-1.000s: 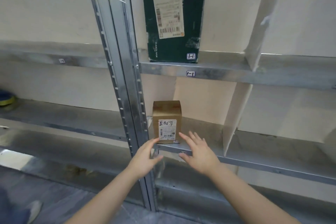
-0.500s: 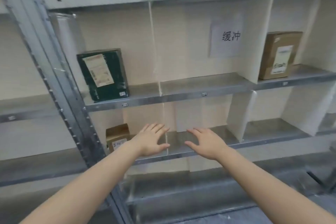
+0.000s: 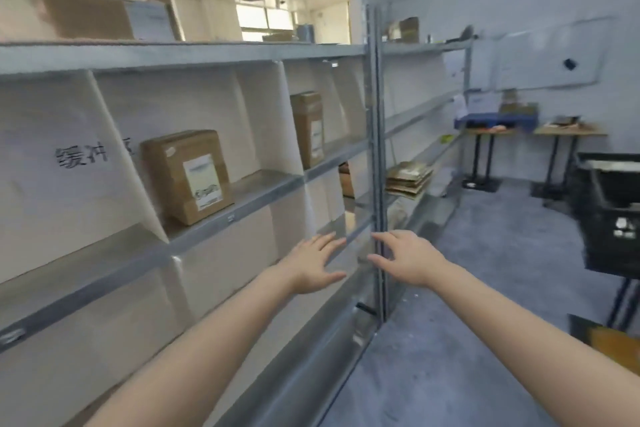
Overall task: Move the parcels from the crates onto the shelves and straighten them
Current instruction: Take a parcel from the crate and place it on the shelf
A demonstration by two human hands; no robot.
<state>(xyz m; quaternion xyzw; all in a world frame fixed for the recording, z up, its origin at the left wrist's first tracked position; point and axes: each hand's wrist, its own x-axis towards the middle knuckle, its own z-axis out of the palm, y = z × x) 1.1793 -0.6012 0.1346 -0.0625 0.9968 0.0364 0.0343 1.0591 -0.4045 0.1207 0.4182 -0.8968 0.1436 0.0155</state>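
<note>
Both my hands are stretched out in front of me with straight fingers and hold nothing. My left hand [image 3: 313,262] hovers before the edge of a lower metal shelf [image 3: 242,208]. My right hand [image 3: 407,258] is close to the grey upright post [image 3: 377,149]. A brown cardboard parcel [image 3: 187,175] with a white label stands upright on the shelf to the upper left of my hands. A second, taller brown parcel [image 3: 308,128] stands in the compartment further along. A black crate [image 3: 613,215] stands at the right edge.
White dividers split the shelving into compartments; one carries a paper sign [image 3: 83,154]. A stack of flattened cardboard [image 3: 408,178] lies on the far rack. Tables [image 3: 568,132] with a blue bin [image 3: 495,120] stand at the back wall. Grey floor [image 3: 485,288] stretches ahead.
The view has swung to the right, from the dark green and small brown parcels to the far end of the rack and the room. My hands stay open and held out.
</note>
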